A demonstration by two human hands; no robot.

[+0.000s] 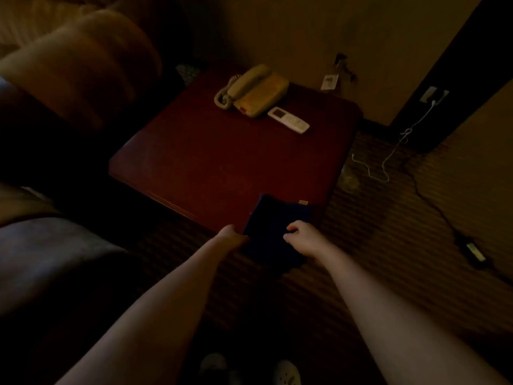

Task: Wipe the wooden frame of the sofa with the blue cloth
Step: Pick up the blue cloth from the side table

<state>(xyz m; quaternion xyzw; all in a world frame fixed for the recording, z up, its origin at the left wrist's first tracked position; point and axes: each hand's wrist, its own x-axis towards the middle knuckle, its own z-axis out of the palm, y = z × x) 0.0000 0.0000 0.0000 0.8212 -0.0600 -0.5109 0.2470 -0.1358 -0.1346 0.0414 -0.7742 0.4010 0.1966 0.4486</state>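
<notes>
The dark blue cloth (pixel 273 226) hangs over the near corner of a dark red wooden side table (pixel 222 157), part on the top and part drooping toward the floor. My left hand (pixel 231 234) grips its left edge, its fingers hidden behind the cloth. With curled fingers my right hand (pixel 301 236) holds the cloth's right side. The sofa (pixel 55 112) fills the left of the view, with a brown cushion at the top left and a dim bluish arm at the lower left. The room is too dark to make out the sofa's wooden frame.
A beige corded telephone (pixel 255 90) and a white remote (pixel 288 120) lie at the table's far side. A white cable (pixel 394 151) runs from a wall socket onto the striped carpet, beside a dark cord with an adapter (pixel 476 252). My shoes (pixel 286 372) show at the bottom.
</notes>
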